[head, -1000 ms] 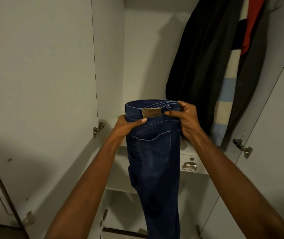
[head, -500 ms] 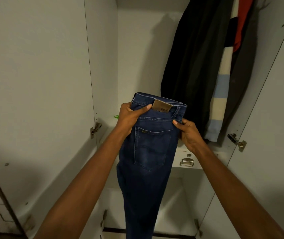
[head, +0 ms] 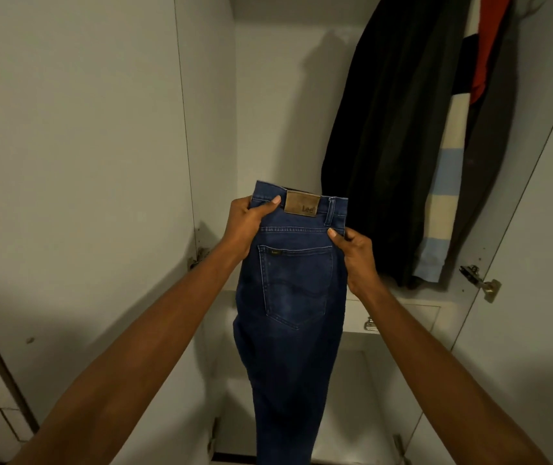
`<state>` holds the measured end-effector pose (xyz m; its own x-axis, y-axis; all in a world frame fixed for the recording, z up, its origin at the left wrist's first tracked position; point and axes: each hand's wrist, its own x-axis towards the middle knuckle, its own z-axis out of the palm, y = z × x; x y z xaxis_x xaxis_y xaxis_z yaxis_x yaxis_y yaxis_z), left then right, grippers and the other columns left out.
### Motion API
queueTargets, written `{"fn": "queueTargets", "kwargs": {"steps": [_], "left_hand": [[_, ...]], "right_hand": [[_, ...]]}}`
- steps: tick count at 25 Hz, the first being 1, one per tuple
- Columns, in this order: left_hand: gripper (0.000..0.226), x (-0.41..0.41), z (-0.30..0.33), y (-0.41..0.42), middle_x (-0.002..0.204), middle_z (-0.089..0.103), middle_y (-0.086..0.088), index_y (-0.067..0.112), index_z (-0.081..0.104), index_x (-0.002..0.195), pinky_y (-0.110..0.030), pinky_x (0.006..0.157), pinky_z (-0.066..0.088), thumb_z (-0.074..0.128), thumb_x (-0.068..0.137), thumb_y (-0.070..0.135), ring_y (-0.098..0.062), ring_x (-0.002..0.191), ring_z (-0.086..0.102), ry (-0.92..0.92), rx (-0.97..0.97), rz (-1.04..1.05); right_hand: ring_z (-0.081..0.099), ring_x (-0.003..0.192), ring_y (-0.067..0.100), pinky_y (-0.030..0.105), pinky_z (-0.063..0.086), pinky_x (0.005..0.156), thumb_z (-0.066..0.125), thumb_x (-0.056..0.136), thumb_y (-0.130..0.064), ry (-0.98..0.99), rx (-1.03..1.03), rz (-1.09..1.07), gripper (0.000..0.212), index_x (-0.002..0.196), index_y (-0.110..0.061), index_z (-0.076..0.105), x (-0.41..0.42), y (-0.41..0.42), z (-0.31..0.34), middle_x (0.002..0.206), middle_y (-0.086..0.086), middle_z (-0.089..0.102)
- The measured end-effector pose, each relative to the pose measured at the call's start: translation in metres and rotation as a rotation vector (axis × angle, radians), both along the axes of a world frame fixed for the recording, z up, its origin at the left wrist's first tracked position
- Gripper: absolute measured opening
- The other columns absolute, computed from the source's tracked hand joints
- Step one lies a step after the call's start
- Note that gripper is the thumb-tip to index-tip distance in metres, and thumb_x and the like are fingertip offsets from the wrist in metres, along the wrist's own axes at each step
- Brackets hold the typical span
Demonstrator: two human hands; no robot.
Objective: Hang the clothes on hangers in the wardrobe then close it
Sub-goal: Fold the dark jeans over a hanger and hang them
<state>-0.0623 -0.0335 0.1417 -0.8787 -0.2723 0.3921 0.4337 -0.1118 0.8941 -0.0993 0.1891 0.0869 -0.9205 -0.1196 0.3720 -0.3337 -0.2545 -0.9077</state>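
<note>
Jeans (head: 293, 297) held before open wardrobe (head: 268, 112), waistband up, long axis vertical | left hand (head: 246, 226) pinches waistband edge | right hand (head: 357, 255) grips right seam | hung garments (head: 402, 146) at right, bare bay left.

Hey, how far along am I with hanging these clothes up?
Done: dark garments and a striped top already hang inside the wardrobe. In hand: folded jeans, gripped near the waistband by the left hand and right hand. Left: no hanger shows on the jeans, and both wardrobe doors stand open.
</note>
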Motion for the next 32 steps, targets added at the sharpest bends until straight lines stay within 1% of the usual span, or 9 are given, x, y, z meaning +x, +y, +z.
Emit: {"fn": "queueTargets", "kwargs": {"steps": [5, 10, 15, 18, 20, 22, 24, 27, 32], "left_hand": [[0.028, -0.043, -0.016, -0.014, 0.101, 0.078, -0.014, 0.003, 0.076, 0.108, -0.042, 0.083, 0.062, 0.079, 0.089, 0.023, -0.032, 0.094, 0.075, -0.019, 0.041, 0.034], [0.019, -0.118, -0.018, -0.033, 0.099, 0.078, -0.011, 0.008, 0.077, 0.103, -0.037, 0.081, 0.062, 0.079, 0.089, 0.022, -0.026, 0.090, 0.075, 0.007, 0.040, 0.059], [0.027, -0.198, -0.024, -0.051, 0.101, 0.078, -0.013, 0.004, 0.076, 0.109, -0.034, 0.075, 0.062, 0.080, 0.089, 0.021, -0.025, 0.089, 0.075, -0.019, 0.056, 0.082], [0.029, -0.237, -0.032, -0.058, 0.100, 0.078, -0.013, 0.003, 0.076, 0.108, -0.036, 0.075, 0.062, 0.081, 0.087, 0.022, -0.027, 0.090, 0.076, -0.050, 0.084, 0.121], [0.028, -0.262, -0.042, -0.060, 0.100, 0.078, -0.013, 0.004, 0.077, 0.106, -0.037, 0.077, 0.063, 0.082, 0.086, 0.023, -0.029, 0.092, 0.075, -0.082, 0.080, 0.121], [0.027, -0.282, -0.051, -0.061, 0.099, 0.078, -0.012, 0.006, 0.077, 0.105, -0.038, 0.080, 0.063, 0.083, 0.086, 0.023, -0.031, 0.094, 0.075, -0.111, 0.077, 0.108], [0.027, -0.300, -0.058, -0.063, 0.101, 0.077, -0.014, 0.006, 0.077, 0.104, -0.041, 0.082, 0.063, 0.083, 0.085, 0.023, -0.032, 0.095, 0.074, -0.156, 0.081, 0.117], [0.021, -0.319, -0.071, -0.068, 0.101, 0.076, -0.017, 0.009, 0.077, 0.096, -0.043, 0.083, 0.062, 0.085, 0.083, 0.024, -0.033, 0.094, 0.073, -0.230, 0.077, 0.114], [0.021, -0.343, -0.106, -0.076, 0.098, 0.075, -0.017, 0.009, 0.075, 0.092, -0.040, 0.078, 0.063, 0.085, 0.083, 0.025, -0.033, 0.089, 0.072, -0.342, 0.044, 0.105]], "right_hand": [[0.072, 0.109, 0.029, 0.048, 0.057, 0.096, 0.067, 0.098, -0.021, 0.072, 0.098, 0.008, 0.033, 0.127, -0.008, 0.069, -0.054, -0.005, -0.006, 0.119, 0.009, 0.074], [0.074, 0.102, 0.030, 0.049, 0.058, 0.094, 0.069, 0.097, -0.016, 0.127, 0.102, -0.028, 0.024, 0.118, -0.004, 0.072, -0.131, -0.029, -0.002, 0.111, 0.011, 0.076], [0.074, 0.099, 0.032, 0.052, 0.059, 0.091, 0.073, 0.094, -0.023, 0.044, 0.096, -0.083, 0.023, 0.111, -0.008, 0.074, -0.206, -0.051, -0.012, 0.105, 0.011, 0.077], [0.068, 0.104, 0.028, 0.047, 0.058, 0.088, 0.072, 0.094, -0.027, 0.095, 0.373, -0.370, 0.039, 0.128, -0.013, 0.060, -0.209, -0.057, -0.026, 0.111, 0.007, 0.070], [0.059, 0.114, 0.025, 0.045, 0.054, 0.090, 0.070, 0.091, -0.020, 0.288, 0.620, -0.589, 0.048, 0.135, -0.016, 0.053, -0.192, -0.063, -0.055, 0.127, 0.006, 0.061], [0.047, 0.130, 0.029, 0.047, 0.047, 0.104, 0.068, 0.089, -0.021, 0.515, 0.811, -0.684, 0.056, 0.142, -0.017, 0.050, -0.168, -0.077, -0.090, 0.147, 0.011, 0.047], [0.027, 0.148, 0.030, 0.047, 0.028, 0.119, 0.058, 0.097, -0.039, 0.552, 0.985, -0.618, 0.061, 0.153, -0.024, 0.040, -0.154, -0.090, -0.117, 0.165, 0.012, 0.024], [0.004, 0.156, 0.030, 0.052, 0.012, 0.124, 0.036, 0.099, -0.070, 0.427, 1.191, -0.428, 0.071, 0.161, -0.039, 0.020, -0.157, -0.100, -0.150, 0.171, 0.006, 0.000], [-0.011, 0.156, 0.033, 0.053, -0.001, 0.126, 0.029, 0.092, -0.082, 0.275, 1.324, -0.214, 0.078, 0.156, -0.055, -0.006, -0.176, -0.101, -0.173, 0.169, 0.003, -0.019]]}}
